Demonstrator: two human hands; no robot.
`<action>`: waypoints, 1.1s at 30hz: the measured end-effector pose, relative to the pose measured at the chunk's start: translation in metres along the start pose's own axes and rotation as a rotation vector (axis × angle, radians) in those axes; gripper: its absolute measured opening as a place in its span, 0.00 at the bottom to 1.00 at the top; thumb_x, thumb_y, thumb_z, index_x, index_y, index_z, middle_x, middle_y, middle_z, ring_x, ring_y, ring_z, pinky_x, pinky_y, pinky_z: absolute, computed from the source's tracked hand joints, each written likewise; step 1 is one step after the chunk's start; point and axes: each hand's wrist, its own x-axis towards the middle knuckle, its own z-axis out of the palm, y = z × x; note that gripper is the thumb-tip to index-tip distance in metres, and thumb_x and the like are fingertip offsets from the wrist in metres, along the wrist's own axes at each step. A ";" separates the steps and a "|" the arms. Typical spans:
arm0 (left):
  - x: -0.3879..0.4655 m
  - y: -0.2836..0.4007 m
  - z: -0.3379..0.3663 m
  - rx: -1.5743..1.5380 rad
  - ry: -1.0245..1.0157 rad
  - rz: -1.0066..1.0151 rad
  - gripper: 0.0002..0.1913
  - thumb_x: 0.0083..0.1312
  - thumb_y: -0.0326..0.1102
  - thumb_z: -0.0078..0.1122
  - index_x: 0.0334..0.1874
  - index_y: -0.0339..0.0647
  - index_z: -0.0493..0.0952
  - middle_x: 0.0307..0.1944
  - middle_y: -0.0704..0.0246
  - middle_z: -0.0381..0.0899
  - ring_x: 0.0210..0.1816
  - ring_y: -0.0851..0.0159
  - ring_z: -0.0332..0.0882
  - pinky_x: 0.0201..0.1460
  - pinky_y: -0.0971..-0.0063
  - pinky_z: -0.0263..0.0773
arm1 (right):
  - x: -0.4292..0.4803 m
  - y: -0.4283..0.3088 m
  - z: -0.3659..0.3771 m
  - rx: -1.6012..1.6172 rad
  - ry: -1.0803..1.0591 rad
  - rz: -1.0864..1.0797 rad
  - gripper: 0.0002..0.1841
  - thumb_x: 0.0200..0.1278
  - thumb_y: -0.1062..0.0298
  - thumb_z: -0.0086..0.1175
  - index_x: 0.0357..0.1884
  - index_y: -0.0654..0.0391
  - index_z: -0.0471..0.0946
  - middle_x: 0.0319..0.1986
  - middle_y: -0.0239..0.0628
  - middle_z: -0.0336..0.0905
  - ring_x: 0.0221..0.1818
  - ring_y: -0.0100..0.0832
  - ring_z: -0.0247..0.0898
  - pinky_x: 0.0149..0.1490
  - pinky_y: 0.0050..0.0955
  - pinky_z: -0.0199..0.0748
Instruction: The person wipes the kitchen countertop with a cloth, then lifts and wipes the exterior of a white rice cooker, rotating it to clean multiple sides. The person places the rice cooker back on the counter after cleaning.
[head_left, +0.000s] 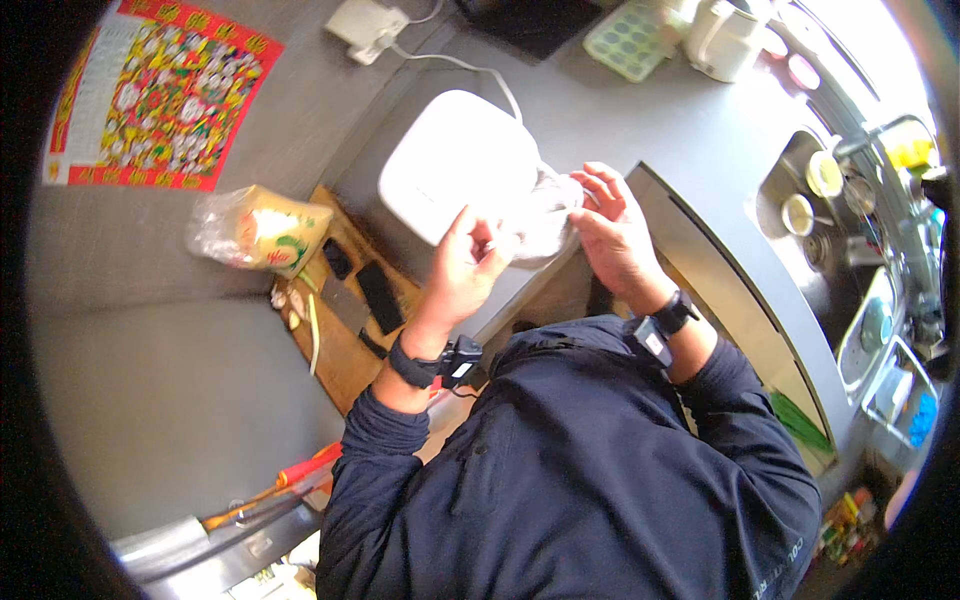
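Note:
A thin, whitish translucent plastic bag (545, 225) is stretched between my two hands, above the counter's front edge. My left hand (471, 266) pinches its left side between thumb and fingers. At the bag's upper right is my right hand (611, 225), its thumb and index finger closed on the rim and the other fingers loosely bent. Just beyond the bag stands a white, rounded appliance (457, 161) with a cable at its back. What the bag holds cannot be told. Both wrists wear black straps with small devices.
Left of the appliance lies a wooden board (337, 315) with dark flat objects and scallion pieces beside a yellow printed bag (274, 232). A sink (776, 184) with bowls is at the right. Behind are a green tray (628, 41) and a white kettle (724, 41). An open drawer (720, 292) juts out.

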 end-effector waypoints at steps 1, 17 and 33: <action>0.001 0.002 0.003 -0.078 0.001 0.022 0.13 0.74 0.22 0.67 0.43 0.46 0.69 0.39 0.80 0.67 0.42 0.78 0.68 0.49 0.81 0.72 | 0.001 0.002 0.000 -0.022 -0.002 -0.037 0.33 0.67 0.87 0.62 0.72 0.54 0.71 0.66 0.38 0.73 0.67 0.33 0.73 0.70 0.33 0.75; -0.032 0.040 0.008 0.694 -0.484 0.965 0.12 0.58 0.28 0.75 0.45 0.47 0.89 0.42 0.70 0.85 0.51 0.57 0.83 0.58 0.59 0.79 | -0.065 0.073 0.025 -0.095 0.087 0.213 0.17 0.86 0.64 0.49 0.66 0.59 0.80 0.63 0.38 0.83 0.63 0.33 0.80 0.69 0.36 0.79; -0.063 0.018 -0.077 0.711 -0.322 0.750 0.28 0.65 0.31 0.68 0.70 0.51 0.83 0.76 0.63 0.76 0.74 0.51 0.73 0.78 0.55 0.68 | 0.005 0.021 0.048 0.414 -0.186 0.092 0.34 0.85 0.46 0.46 0.80 0.62 0.65 0.71 0.48 0.75 0.68 0.43 0.75 0.77 0.43 0.72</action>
